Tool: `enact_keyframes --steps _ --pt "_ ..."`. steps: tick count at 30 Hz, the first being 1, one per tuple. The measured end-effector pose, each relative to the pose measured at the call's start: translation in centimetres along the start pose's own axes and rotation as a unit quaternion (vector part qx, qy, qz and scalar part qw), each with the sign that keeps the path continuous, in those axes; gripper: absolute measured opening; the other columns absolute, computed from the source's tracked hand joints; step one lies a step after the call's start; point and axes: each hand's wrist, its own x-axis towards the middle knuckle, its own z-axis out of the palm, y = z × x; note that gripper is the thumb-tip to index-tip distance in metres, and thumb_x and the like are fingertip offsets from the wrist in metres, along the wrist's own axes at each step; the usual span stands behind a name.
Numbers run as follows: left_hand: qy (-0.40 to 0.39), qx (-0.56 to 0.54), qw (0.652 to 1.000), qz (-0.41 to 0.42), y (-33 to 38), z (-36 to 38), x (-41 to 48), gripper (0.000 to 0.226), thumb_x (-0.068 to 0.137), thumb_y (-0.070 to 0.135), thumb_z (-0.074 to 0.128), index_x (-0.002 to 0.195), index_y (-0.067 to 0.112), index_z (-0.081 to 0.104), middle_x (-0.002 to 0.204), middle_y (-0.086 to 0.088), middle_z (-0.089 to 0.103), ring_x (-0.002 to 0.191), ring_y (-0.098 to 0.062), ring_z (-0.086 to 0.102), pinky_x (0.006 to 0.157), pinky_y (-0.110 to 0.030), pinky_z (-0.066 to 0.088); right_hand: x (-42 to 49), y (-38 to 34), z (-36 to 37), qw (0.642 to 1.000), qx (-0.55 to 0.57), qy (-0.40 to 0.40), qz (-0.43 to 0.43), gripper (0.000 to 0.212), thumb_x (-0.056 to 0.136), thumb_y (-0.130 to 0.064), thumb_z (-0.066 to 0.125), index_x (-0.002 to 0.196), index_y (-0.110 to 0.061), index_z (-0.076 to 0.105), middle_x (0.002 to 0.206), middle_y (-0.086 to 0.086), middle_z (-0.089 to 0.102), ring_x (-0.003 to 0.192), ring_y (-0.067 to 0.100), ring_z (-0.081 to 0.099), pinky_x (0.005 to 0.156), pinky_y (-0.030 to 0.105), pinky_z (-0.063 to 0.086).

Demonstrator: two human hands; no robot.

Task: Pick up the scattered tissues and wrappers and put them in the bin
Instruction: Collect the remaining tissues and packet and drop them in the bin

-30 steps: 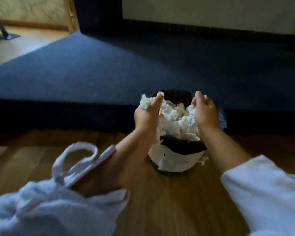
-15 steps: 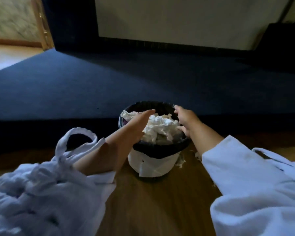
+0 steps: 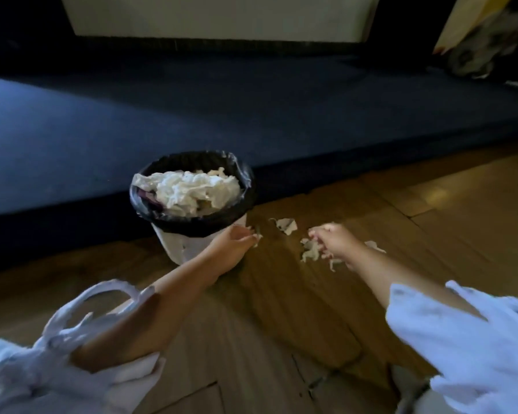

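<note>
1. Wooden floor (image 3: pixel 281 309) carries the white bin (image 3: pixel 174 245), upright with its mouth up, heaped with tissues (image 3: pixel 192 191).
2. My left hand (image 3: pixel 235 239) curls just right of it, fingertips at a small scrap (image 3: pixel 257 238). I cannot tell if it pinches.
3. My right hand (image 3: pixel 334 242) clutches tissue shreds (image 3: pixel 310 253).
4. One torn piece (image 3: pixel 286 225) lies flat between both hands, slightly farther.

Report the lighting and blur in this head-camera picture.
Head view: dim light, the blue mat mostly in shadow, the tissues in the bin brightest. Head view: motion blur smears the left hand, the right hand and the right sleeve, so the hands' grips are unclear.
</note>
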Motion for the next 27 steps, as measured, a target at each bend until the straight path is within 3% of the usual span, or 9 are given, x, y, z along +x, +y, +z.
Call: enact_keyframes --steps 3,5,10,13,15,18,21,23,27 --pt "-0.019 0.0 1.0 -0.02 -1.3 3.9 2.4 0.008 0.09 0.037 0.055 0.089 0.029 0.056 0.095 -0.004 0.061 0.088 -0.019 0.058 0.072 -0.031 0.045 2.7 6.0 -1.9 0.998 -0.031 -0.024 0.057 0.024 0.095 -0.026 0.047 0.111 -0.011 0.058 0.097 0.014 0.061 0.088 0.025 0.057 0.064 0.027 0.044" --pt "-0.041 -0.016 0.998 -0.055 -2.3 6.8 4.0 0.021 0.089 0.037 0.056 0.105 0.023 0.057 0.101 -0.005 0.062 0.089 -0.019 0.061 0.073 -0.03 0.049 5.1 9.5 -3.6 0.997 0.005 -0.009 0.076 0.033 0.095 -0.029 0.048 0.12 -0.008 0.056 0.112 0.018 0.06 0.102 0.029 0.058 0.069 0.03 0.048" --pt "-0.061 -0.008 0.992 -0.108 -4.1 14.4 8.7 0.026 0.092 0.034 0.052 0.115 0.023 0.055 0.107 -0.004 0.06 0.096 -0.017 0.06 0.08 -0.029 0.05 12.2 16.1 -5.9 0.997 0.003 0.025 0.079 0.016 0.095 -0.018 0.046 0.087 -0.015 0.06 0.097 0.015 0.059 0.079 0.023 0.056 0.065 0.03 0.043" --pt "-0.063 0.017 0.993 -0.101 -5.1 17.9 11.7 0.028 0.095 0.032 0.047 0.12 0.021 0.053 0.121 -0.003 0.055 0.11 -0.019 0.053 0.092 -0.031 0.044 16.7 19.2 -6.6 0.997 -0.039 0.056 0.031 0.02 0.095 -0.016 0.047 0.105 -0.007 0.06 0.111 0.013 0.057 0.096 0.021 0.056 0.077 0.026 0.04" --pt "-0.041 0.031 0.994 -0.098 -5.9 19.5 14.2 0.037 0.095 0.028 0.048 0.129 0.013 0.05 0.135 -0.01 0.048 0.124 -0.027 0.046 0.104 -0.04 0.038 19.8 21.2 -7.3 0.992 -0.086 0.092 0.022 0.037 0.093 -0.025 0.051 0.125 -0.008 0.052 0.138 0.013 0.043 0.127 0.029 0.041 0.099 0.031 0.032" --pt "-0.002 0.063 0.992 -0.11 -6.6 20.8 17.5 0.041 0.096 0.024 0.046 0.133 0.006 0.045 0.143 -0.015 0.04 0.133 -0.032 0.035 0.112 -0.041 0.028 24.6 23.6 -8.1 0.989 -0.105 0.09 0.042 0.066 0.084 -0.051 0.057 0.139 -0.022 0.036 0.155 0.013 0.014 0.141 0.034 0.013 0.115 0.047 0.013" --pt "0.022 0.068 0.987 -0.144 -7.1 21.2 20.5 0.033 0.097 0.024 0.045 0.128 0.013 0.046 0.126 -0.003 0.048 0.117 -0.023 0.049 0.09 -0.024 0.045 28.8 23.9 -7.0 0.987 -0.006 0.111 0.115 0.088 0.071 -0.078 0.045 0.143 -0.035 0.022 0.155 0.012 0.01 0.143 0.035 0.006 0.113 0.057 0.006" --pt "0.082 0.102 0.983 -0.131 -8.0 20.7 22.1 0.03 0.093 0.026 0.052 0.121 0.013 0.053 0.117 0.001 0.053 0.1 -0.016 0.057 0.077 -0.016 0.046 30.4 22.9 -5.1 0.984 0.026 0.133 0.116 0.082 0.077 -0.076 0.036 0.144 -0.03 0.025 0.155 0.013 0.014 0.142 0.033 0.007 0.115 0.052 0.002" --pt "0.121 0.128 0.973 -0.151 -8.8 19.6 24.3 0.032 0.094 0.027 0.051 0.122 0.011 0.052 0.122 -0.006 0.055 0.113 -0.026 0.053 0.098 -0.041 0.044 32.9 21.0 -1.0 0.998 0.059 0.016 -0.012 0.072 0.088 -0.051 0.052 0.147 -0.021 0.022 0.154 0.008 0.018 0.141 0.03 0.015 0.113 0.044 0.013"
